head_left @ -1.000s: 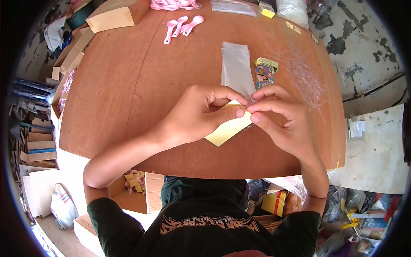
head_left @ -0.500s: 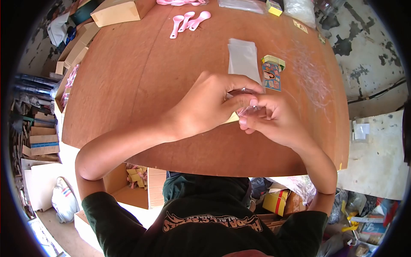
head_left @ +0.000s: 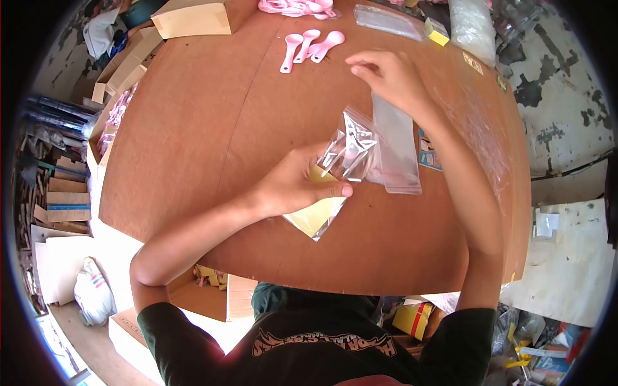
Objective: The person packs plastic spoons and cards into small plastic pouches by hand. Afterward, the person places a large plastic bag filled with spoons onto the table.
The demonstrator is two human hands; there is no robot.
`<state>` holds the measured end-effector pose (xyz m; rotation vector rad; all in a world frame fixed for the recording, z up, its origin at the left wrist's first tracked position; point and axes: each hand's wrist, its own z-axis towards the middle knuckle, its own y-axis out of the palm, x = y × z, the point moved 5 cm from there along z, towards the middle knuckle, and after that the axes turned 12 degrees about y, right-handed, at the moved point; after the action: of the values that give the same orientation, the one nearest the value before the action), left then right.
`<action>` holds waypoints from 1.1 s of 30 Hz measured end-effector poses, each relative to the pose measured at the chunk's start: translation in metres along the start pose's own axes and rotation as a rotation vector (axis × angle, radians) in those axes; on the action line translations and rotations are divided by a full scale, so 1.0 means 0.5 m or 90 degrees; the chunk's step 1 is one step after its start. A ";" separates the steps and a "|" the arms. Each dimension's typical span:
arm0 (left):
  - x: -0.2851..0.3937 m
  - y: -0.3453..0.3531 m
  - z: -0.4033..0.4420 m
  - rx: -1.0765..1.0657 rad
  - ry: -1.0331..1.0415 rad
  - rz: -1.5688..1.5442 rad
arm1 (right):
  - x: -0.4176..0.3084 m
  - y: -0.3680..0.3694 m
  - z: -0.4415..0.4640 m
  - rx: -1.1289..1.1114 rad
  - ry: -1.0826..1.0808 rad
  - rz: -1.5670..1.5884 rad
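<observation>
My left hand [head_left: 293,183] is closed around a clear plastic bag [head_left: 353,145] with a yellow card [head_left: 312,217] in its lower part. The bag's transparent upper end sticks out past my fingers, above the wooden table [head_left: 187,141]. Off to the right and farther forward, my right hand [head_left: 389,76] hangs over the table, holding nothing, thumb and forefinger slightly apart. Nearest to it are several pink measuring spoons [head_left: 328,45], lying just left of its fingertips. Flat clear bags [head_left: 396,148] lie beneath my right wrist. A blue printed card [head_left: 429,151] is partly hidden by my right forearm.
More pink spoons [head_left: 299,6] lie in a bag at the far edge. A cardboard box [head_left: 193,18], packed clear bags [head_left: 388,22], a small yellow box [head_left: 436,32] and a plastic roll [head_left: 472,29] are also there. Thin plastic strands [head_left: 486,141] lie at the right.
My right hand has left the bag and moved forward toward the pink spoons. My left hand keeps the bag, now lower and tilted, with its yellow card showing. The view has shifted slightly.
</observation>
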<state>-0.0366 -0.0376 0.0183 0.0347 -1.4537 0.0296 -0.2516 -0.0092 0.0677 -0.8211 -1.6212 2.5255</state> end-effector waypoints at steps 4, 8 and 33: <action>-0.004 -0.010 0.006 0.008 0.029 -0.019 | -0.013 0.067 0.102 0.060 -0.096 -0.195; -0.004 -0.014 0.007 0.005 0.022 -0.044 | -0.010 0.113 0.145 0.043 -0.221 -0.367; -0.006 0.000 0.002 0.045 0.036 0.014 | -0.025 -0.013 0.053 0.118 -0.043 0.055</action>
<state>-0.0378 -0.0375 0.0156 0.0749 -1.3956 0.0986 -0.2543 -0.0320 0.0866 -0.8122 -1.3675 2.7396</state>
